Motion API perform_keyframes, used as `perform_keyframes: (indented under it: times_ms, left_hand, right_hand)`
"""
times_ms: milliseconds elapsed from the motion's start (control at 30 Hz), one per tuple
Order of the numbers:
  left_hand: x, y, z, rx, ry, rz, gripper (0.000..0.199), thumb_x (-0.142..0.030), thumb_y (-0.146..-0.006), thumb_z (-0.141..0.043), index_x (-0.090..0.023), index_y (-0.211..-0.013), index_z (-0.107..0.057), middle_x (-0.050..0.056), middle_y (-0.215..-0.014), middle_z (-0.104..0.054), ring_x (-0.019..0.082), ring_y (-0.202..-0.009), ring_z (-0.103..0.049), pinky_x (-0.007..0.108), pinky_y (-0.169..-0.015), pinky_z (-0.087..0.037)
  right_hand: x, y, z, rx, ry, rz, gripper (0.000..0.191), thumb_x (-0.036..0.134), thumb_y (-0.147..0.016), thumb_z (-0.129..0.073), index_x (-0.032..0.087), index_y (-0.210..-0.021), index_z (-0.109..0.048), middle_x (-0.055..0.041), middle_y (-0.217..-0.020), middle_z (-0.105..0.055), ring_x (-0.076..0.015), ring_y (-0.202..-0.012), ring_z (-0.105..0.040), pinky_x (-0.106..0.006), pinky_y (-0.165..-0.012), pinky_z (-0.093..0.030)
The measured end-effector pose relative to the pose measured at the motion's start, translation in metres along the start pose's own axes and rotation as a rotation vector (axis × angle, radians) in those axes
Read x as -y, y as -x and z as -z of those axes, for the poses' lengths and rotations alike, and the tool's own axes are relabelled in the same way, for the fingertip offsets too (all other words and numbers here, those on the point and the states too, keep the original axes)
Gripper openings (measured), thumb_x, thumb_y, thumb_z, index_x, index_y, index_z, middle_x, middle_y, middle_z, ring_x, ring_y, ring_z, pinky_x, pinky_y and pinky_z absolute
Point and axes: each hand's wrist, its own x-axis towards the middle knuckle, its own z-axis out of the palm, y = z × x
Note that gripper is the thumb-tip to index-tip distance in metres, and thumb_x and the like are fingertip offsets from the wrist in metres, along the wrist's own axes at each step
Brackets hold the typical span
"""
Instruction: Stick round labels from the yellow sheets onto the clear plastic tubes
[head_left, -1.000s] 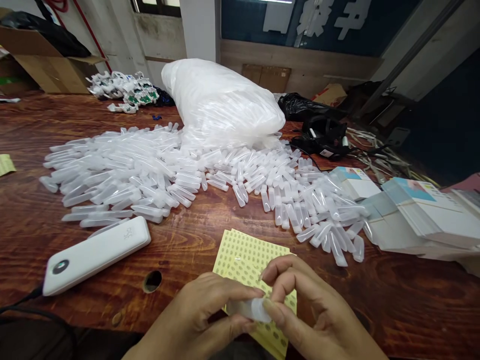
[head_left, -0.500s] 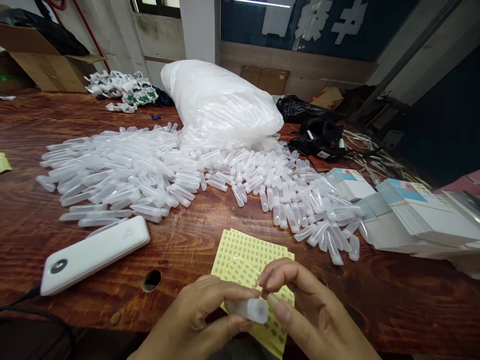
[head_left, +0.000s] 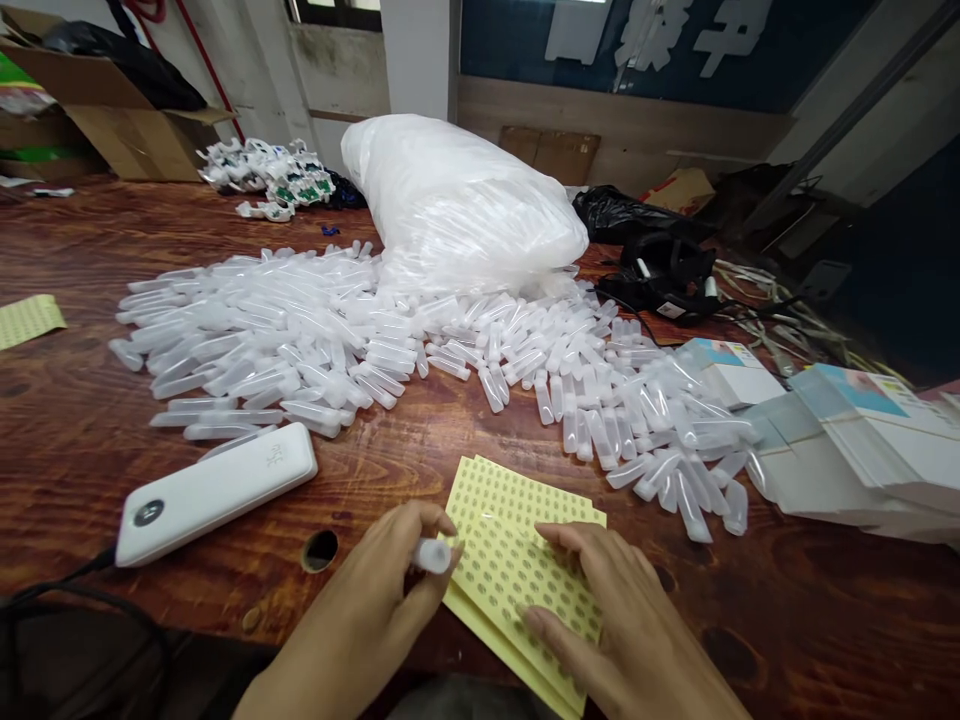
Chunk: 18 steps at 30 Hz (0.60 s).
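Between the thumb and fingers of my left hand (head_left: pixel 397 565) is a small translucent plastic tube (head_left: pixel 433 555), its round capped end facing me. Most of its body is hidden by the fingers. My right hand (head_left: pixel 600 590) lies over yellow sticker sheets (head_left: pixel 502 575) printed with rows of small dark oval marks. Its thumb and fingers are spread apart and hold nothing, with the tips at the top sheet. Beyond both hands, a wide heap of similar translucent tubes (head_left: pixel 262 320) covers the wooden table (head_left: pixel 390 460).
A big white plastic bag (head_left: pixel 465 200) rests behind the heap. Left of my hands lie a white power bank (head_left: pixel 217 495) with a cable and a round hole (head_left: pixel 320 550) in the tabletop. Stacked white and blue cards (head_left: pixel 862 430) stand at right. Another yellow sheet (head_left: pixel 31 320) lies far left.
My hands have moved apart. The left hand has carried the tube leftward, off the sheets' middle; the right hand has come down onto the sheets with its fingers spread. The view has shifted slightly left.
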Motion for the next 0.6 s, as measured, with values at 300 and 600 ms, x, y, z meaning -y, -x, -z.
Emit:
perform_keyframes:
  times_ms: [300,600]
  left_hand:
    - [-0.009,-0.022,-0.003,-0.024,-0.250,-0.106,0.021,-0.019,-0.097,-0.073,-0.024,-0.117,-0.067,0.004,-0.108,-0.067,0.029,-0.107,-0.060,0.044,-0.095,-0.043]
    - [-0.018,-0.008,-0.008,0.047,0.247,-0.120,0.019,-0.023,-0.105,-0.062,-0.025,-0.086,-0.059,-0.005,-0.093,-0.063,0.016,-0.092,-0.059,0.025,-0.082,-0.041]
  right_hand:
    - [-0.010,-0.005,-0.023,-0.024,-0.154,-0.019,0.038,0.026,-0.097,-0.060,0.033,-0.134,-0.058,-0.0027,-0.117,-0.072,-0.0214,-0.109,-0.069,-0.034,-0.092,-0.056]
    - [0.002,-0.009,0.007,-0.078,-0.185,0.129,0.036,0.025,-0.094,-0.068,0.034,-0.128,-0.060,-0.0003,-0.112,-0.072,-0.0168,-0.100,-0.071,-0.023,-0.084,-0.057]
